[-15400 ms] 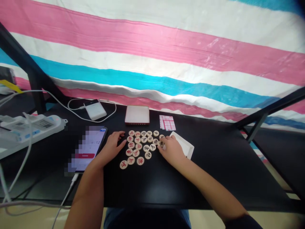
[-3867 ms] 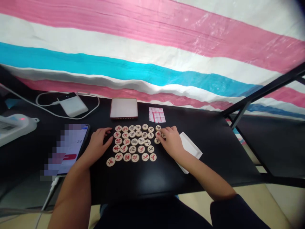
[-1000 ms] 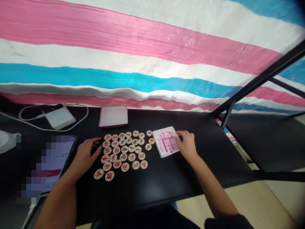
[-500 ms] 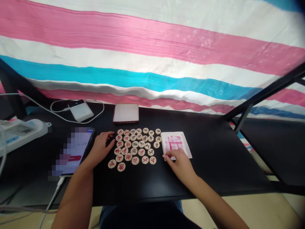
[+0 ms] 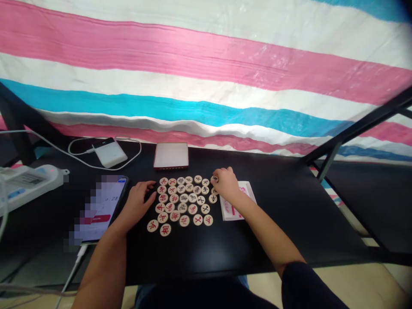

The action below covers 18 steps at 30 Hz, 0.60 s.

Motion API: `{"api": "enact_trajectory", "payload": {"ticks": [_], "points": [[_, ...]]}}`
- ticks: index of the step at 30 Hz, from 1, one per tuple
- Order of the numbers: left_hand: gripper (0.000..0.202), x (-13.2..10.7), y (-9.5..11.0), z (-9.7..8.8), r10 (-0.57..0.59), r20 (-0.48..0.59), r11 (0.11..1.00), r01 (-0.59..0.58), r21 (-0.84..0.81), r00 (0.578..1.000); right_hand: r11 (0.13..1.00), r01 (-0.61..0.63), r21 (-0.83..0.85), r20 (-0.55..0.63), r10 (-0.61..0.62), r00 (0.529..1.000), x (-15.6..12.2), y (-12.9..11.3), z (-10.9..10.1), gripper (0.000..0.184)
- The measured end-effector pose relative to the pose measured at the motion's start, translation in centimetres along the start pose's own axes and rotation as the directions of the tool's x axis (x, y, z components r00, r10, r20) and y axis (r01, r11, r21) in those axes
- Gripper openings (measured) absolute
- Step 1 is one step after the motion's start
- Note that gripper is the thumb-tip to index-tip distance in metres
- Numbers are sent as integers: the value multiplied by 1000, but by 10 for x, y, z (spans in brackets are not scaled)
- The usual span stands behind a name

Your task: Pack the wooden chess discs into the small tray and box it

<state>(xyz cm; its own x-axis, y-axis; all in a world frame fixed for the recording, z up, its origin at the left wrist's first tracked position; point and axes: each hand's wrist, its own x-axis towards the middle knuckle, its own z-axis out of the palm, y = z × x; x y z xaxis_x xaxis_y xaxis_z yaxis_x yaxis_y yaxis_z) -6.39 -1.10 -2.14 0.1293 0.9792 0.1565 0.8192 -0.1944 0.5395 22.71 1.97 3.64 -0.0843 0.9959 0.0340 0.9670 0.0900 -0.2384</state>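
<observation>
The scene is viewed from one head-worn camera, placed above the near edge of the black desk (image 5: 283, 231) and tilted forward and down. The left hand (image 5: 137, 204) and right hand (image 5: 227, 182) are seen close, at lower centre, below a striped tarpaulin (image 5: 206, 73) across the upper frame.

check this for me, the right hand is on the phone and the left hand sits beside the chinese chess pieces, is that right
Not quite: the right hand is not on the phone. The head view shows it at the upper right of the Chinese chess pieces, touching a piece. The left hand does sit beside the pieces.
</observation>
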Motion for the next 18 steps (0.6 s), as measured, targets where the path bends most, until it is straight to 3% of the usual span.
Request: {"api": "enact_trajectory", "payload": {"ticks": [6,11,18], "points": [[43,1,-7,5,10,1,1000,-10,20,1000,970,115,212,-147,-85,986,-39,24,-16,23],[41,1,-13,7,16,21,999,-17,43,1000,967,120,225,-123,-94,988,-53,35,0,32],[40,0,-11,6,16,21,998,-17,68,1000,990,-17,143,-167,41,985,-56,37,17,17]]}}
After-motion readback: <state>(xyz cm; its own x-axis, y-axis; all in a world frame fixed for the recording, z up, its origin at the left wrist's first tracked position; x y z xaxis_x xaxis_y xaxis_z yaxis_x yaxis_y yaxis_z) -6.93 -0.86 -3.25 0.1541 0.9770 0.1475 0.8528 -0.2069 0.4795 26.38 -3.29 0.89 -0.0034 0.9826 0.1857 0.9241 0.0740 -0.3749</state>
